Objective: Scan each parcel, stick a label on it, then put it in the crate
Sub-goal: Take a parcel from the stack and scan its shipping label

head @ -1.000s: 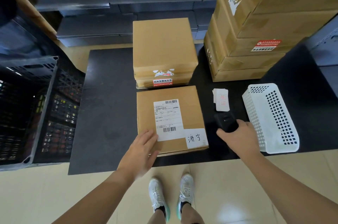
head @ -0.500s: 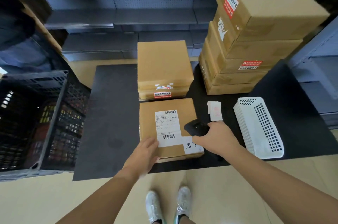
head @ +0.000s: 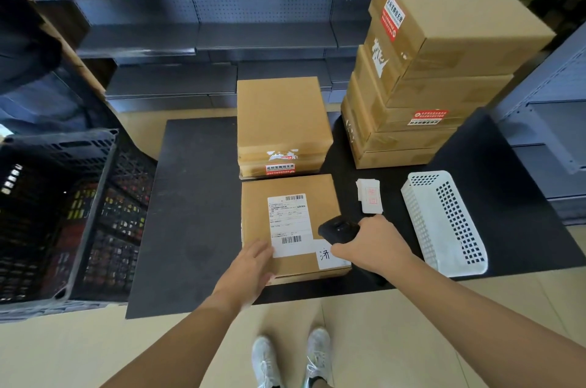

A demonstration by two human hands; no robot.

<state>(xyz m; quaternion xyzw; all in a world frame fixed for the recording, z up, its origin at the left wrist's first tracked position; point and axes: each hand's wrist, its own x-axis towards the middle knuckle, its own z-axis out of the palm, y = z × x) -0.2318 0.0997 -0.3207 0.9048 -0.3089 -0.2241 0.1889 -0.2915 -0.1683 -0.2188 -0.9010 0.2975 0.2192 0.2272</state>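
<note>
Holding the black scanner [head: 338,228] tight, the right hand [head: 371,245] hangs low over the right side of the parcel [head: 290,226], near the middle of the frame. The left hand [head: 250,267] lies flat and loose on the parcel's near left corner, gripping nothing.

The scan could miss. The scanner sits very near the big white shipping sheet [head: 289,223], and the hand may shade the bar code. The right hand also covers part of the small white label [head: 326,256] with writing on it, and could rub or bend it.

The parcel's near edge sits close to the edge of the dark mat [head: 190,213]. A hard push from the left hand could slide it off toward the floor.

Other things are close by. A stack of flat boxes [head: 282,124] touches the parcel's far edge. A tall pile of boxes [head: 421,77] stands in the upper right. Some spare labels [head: 369,196] and a white basket [head: 444,222] lie on the right. The black crate [head: 60,213] waits at the left, and the way to it across the mat looks open.
</note>
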